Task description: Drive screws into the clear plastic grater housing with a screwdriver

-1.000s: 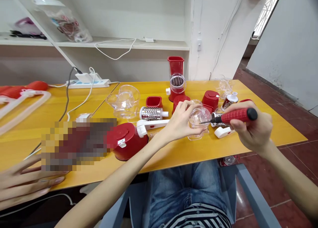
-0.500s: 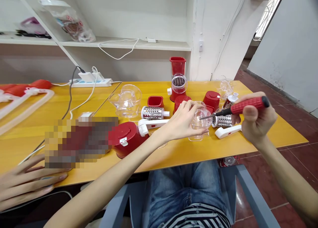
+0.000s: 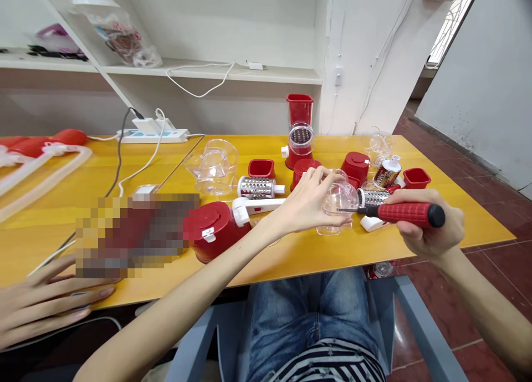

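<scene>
My left hand [image 3: 308, 203] is closed around a clear plastic housing [image 3: 337, 207] that stands on the yellow table [image 3: 291, 254]. My right hand [image 3: 432, 227] grips a red-handled screwdriver [image 3: 405, 213] held almost level, its metal tip pushed into the side of the clear housing. Just behind the screwdriver lie a metal grater drum [image 3: 373, 197] and a white crank handle [image 3: 372, 223].
Red bases [image 3: 210, 229], red pushers [image 3: 260, 168], a clear bowl [image 3: 211, 166], another grater drum [image 3: 257, 187] and an assembled red grater [image 3: 299, 130] crowd the table. A power strip [image 3: 152, 135] with cables lies at the back left. Another person's hand [image 3: 45, 299] rests at the front left edge.
My right hand has dropped and levelled the screwdriver, which half a second ago pointed down from higher up. My left hand stays on the clear housing.
</scene>
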`<state>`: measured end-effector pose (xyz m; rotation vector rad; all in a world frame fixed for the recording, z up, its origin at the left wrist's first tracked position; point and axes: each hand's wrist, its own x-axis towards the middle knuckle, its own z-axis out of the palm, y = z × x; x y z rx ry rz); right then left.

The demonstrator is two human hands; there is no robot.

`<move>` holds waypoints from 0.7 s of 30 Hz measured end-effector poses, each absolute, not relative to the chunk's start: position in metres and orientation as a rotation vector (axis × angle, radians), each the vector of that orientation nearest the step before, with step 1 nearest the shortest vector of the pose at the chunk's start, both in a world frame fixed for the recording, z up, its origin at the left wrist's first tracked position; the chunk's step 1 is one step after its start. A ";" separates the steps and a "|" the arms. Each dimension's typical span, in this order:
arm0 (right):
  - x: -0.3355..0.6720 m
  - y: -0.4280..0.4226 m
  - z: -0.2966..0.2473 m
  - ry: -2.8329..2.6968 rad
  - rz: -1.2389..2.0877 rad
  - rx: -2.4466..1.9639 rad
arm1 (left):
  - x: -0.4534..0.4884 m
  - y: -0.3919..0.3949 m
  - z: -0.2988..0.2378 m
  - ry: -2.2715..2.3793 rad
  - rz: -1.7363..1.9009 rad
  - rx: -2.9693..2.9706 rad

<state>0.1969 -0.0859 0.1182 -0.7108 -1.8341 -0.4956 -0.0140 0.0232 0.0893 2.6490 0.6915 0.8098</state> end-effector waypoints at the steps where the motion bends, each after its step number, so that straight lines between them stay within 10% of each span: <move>1: 0.198 -0.085 0.117 -1.826 -0.495 -0.709 | -0.014 0.023 0.090 0.693 0.806 2.651; 21: 0.193 -0.063 0.096 -1.350 0.054 -0.767 | -0.014 0.031 0.093 0.599 0.713 2.622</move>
